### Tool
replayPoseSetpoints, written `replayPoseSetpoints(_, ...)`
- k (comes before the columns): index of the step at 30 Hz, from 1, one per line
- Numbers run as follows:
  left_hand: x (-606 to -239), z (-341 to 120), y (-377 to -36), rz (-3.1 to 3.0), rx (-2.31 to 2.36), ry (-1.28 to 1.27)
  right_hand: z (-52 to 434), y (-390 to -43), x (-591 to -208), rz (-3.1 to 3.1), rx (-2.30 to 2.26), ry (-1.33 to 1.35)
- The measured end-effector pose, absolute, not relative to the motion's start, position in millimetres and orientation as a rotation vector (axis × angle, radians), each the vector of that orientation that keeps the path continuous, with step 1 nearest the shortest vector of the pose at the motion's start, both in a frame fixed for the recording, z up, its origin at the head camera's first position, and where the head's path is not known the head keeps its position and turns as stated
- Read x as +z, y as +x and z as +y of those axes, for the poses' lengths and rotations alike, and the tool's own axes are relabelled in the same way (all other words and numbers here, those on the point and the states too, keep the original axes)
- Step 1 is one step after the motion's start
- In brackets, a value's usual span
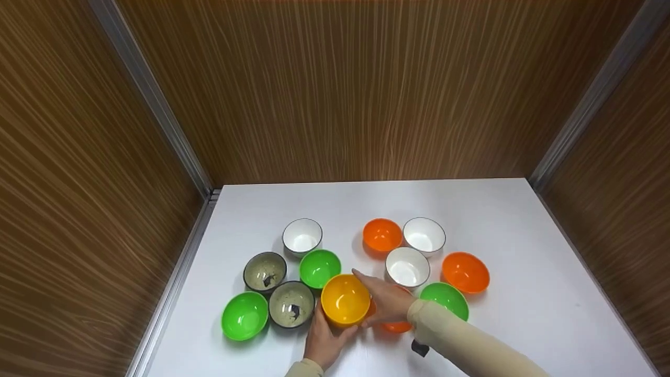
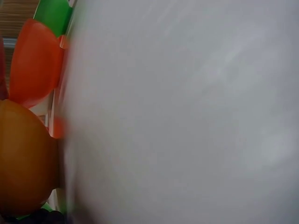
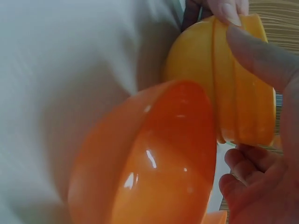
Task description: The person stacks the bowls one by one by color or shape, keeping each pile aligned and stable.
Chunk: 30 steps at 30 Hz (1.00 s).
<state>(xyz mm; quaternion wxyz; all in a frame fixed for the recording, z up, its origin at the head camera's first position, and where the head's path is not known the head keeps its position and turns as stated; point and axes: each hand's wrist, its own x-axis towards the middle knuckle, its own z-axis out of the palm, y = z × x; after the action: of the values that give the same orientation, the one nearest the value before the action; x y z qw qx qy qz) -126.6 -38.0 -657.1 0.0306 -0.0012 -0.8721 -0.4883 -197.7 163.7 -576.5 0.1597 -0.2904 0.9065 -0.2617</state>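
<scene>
In the head view I see the left hand (image 1: 325,343) and right hand (image 1: 390,300) curled around the yellow stack (image 1: 345,300), between a grey bowl (image 1: 291,305) and an orange bowl (image 1: 396,327); swinging sideways could knock either. Left wrist: its foot is near the table (image 1: 523,335), contact unclear, so early release might drop it. Right wrist: rims look nested; uneven pressure could slip one loose.

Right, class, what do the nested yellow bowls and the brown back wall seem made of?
Yellow bowls: probably plastic, glossy; even colour and bright highlights suggest it. Back wall: wood or wood-look laminate, low sheen, with streaky grain; the picture doesn't settle which.
</scene>
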Motion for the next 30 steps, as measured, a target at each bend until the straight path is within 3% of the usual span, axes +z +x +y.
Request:
replayPoseSetpoints(18, -654, -36, -126, -2.662, -1.639, -0.02, 161, -199, -583, 2.64, -0.766, -0.85)
replayPoseSetpoints(30, -633, -23, -136, -2.487, -1.697, -0.094, 170, -207, -560, 2.631, -0.867, -0.785)
